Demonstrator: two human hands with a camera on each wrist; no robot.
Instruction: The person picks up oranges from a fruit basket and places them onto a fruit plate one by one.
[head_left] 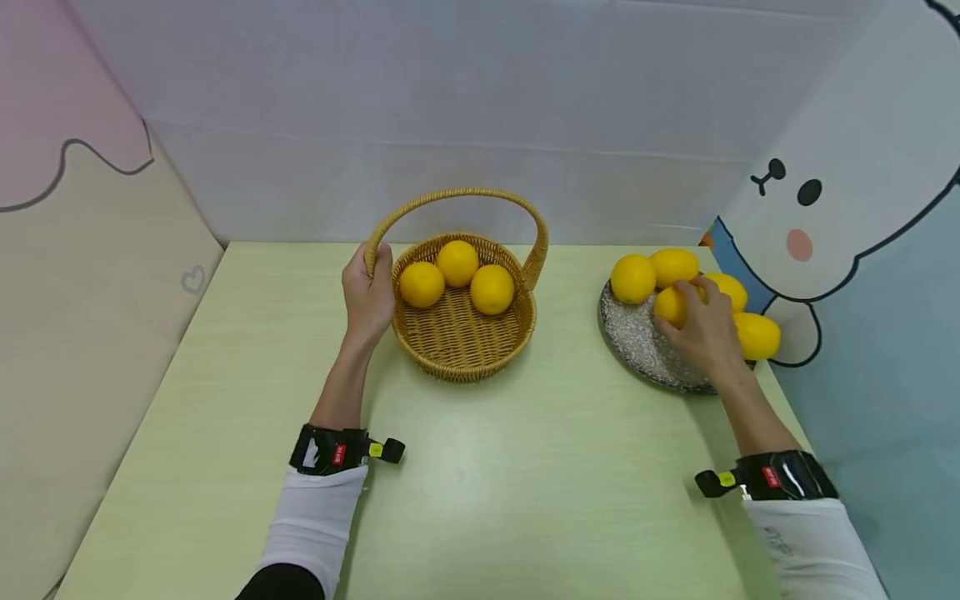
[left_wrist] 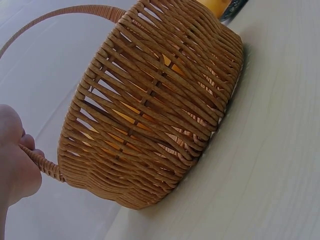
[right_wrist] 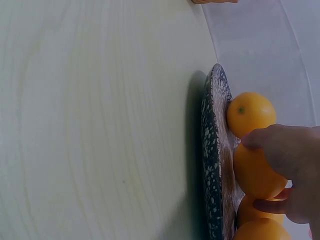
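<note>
Oranges: three sit in the basket (head_left: 459, 333), five on the plate (head_left: 637, 342). By the look of it, fruit moves from plate to basket, so three done, five left, one of those in hand now.

Basket count: left orange (head_left: 422, 284), back orange (head_left: 457, 262), right orange (head_left: 492, 289), all resting on the weave, touching or nearly so. Plate count: one at the near-left (head_left: 633, 278), one behind it (head_left: 674, 266), one under the fingers (head_left: 670, 305), one at right partly hidden (head_left: 731, 291), one at the far right edge (head_left: 757, 336).

Right hand (head_left: 701, 333) is over the plate, fingers and thumb curled round the gripped orange (right_wrist: 255, 172); the right wrist view shows the fingers (right_wrist: 280, 150) wrapped over it, the orange low against the plate. Whether it is lifted off, cannot tell.

Left hand (head_left: 369, 298) grips the handle (head_left: 457, 196) at its left foot, thumb and fingers closed round the wicker; the left wrist view shows the same hold on the handle base (left_wrist: 42, 162). Basket stands flat on the table (head_left: 480, 467), mid-table, well apart from the plate at right.

One basket, one plate, eight oranges total.
</note>
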